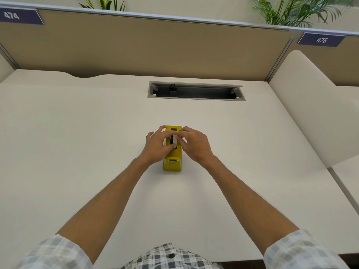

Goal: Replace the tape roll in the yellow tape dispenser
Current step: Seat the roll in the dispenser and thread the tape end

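Note:
A yellow tape dispenser (pixel 172 164) stands on the white desk (pixel 77 142), its cutter end pointing toward me. In its top slot sits a tape roll (pixel 174 141), white with a dark core, mostly covered by fingers. My left hand (pixel 157 145) lies against the dispenser's left side, with its fingers curled over the top and its thumb on the roll. From the right, my right hand (pixel 194 145) reaches over the dispenser and pinches the roll's upper edge with fingertips. Both hands meet over the slot.
A grey open cable tray (pixel 196 91) is recessed in the desk behind the dispenser. A tan partition (pixel 145 45) closes the back, and a cream side divider (pixel 310 105) stands at the right. Plants show above the partition.

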Demonstrator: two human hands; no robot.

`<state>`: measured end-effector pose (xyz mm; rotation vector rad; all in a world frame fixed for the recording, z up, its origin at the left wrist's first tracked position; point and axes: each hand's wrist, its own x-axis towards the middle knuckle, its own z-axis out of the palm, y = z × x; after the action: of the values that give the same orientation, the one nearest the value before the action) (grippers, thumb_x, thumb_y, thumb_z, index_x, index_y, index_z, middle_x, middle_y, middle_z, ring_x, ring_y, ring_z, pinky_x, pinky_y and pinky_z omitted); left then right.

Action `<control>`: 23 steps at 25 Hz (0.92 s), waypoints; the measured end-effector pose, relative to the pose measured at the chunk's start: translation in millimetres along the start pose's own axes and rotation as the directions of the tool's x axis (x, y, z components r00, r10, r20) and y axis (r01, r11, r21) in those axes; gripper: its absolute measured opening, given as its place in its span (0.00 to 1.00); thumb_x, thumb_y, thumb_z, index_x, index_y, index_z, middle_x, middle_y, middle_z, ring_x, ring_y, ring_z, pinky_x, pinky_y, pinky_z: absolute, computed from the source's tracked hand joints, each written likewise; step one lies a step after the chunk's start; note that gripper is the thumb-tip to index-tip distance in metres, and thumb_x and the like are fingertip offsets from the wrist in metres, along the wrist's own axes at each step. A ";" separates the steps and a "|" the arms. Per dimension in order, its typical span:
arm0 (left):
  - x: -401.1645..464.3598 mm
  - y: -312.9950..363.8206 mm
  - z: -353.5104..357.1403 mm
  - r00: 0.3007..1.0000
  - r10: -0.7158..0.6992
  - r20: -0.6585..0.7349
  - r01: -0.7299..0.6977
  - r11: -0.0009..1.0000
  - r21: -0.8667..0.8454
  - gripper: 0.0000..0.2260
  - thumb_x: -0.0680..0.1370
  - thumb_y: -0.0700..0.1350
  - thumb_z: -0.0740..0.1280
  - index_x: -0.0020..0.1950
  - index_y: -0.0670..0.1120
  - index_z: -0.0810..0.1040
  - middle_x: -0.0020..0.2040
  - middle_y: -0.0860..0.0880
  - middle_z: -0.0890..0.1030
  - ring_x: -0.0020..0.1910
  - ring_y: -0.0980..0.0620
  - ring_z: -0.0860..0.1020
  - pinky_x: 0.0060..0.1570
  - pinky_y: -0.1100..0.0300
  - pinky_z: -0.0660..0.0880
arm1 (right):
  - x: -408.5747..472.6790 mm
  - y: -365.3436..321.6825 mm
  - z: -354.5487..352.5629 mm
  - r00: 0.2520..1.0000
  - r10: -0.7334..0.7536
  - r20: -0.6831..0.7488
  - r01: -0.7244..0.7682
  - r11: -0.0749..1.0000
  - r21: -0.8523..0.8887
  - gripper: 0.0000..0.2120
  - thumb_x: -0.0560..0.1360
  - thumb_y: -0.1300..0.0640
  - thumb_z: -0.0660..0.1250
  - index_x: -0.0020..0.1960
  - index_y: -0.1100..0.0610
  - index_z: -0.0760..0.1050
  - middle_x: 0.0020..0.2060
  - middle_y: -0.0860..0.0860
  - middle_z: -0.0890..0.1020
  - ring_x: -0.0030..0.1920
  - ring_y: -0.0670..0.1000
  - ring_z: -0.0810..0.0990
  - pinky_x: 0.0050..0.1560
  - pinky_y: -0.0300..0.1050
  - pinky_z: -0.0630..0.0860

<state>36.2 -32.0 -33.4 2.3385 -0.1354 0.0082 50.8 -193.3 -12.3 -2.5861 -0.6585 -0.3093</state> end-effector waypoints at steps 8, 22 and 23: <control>1.3 -2.2 0.6 1.000 0.018 -0.003 -0.018 1.000 -0.008 0.18 0.77 0.48 0.67 0.67 0.55 0.74 0.72 0.49 0.69 0.74 0.50 0.60 0.72 0.45 0.51 | -4.6 0.7 1.7 0.999 -0.040 -0.033 0.039 0.999 -0.025 0.09 0.79 0.56 0.65 0.53 0.53 0.83 0.48 0.49 0.83 0.44 0.53 0.81 0.36 0.44 0.73; -4.4 0.5 -0.8 1.000 0.015 0.021 -0.014 0.998 -0.063 0.24 0.77 0.45 0.67 0.73 0.53 0.68 0.73 0.49 0.67 0.67 0.44 0.71 0.63 0.44 0.73 | -13.0 -11.8 10.6 0.970 0.240 -0.041 -0.235 0.968 0.091 0.18 0.75 0.45 0.67 0.60 0.52 0.78 0.48 0.47 0.81 0.44 0.50 0.81 0.42 0.47 0.78; -5.8 1.3 -0.3 1.000 0.014 0.013 -0.013 0.997 -0.075 0.27 0.77 0.44 0.67 0.74 0.53 0.65 0.74 0.49 0.67 0.68 0.45 0.70 0.64 0.46 0.73 | -12.3 -12.1 11.0 0.969 0.249 0.004 -0.248 0.965 0.084 0.19 0.75 0.44 0.67 0.62 0.52 0.77 0.49 0.47 0.80 0.45 0.50 0.81 0.43 0.47 0.78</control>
<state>30.3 -32.2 -32.5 2.2631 -0.1554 -0.0057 35.3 -183.5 -21.3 -2.5494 -0.3305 -0.2041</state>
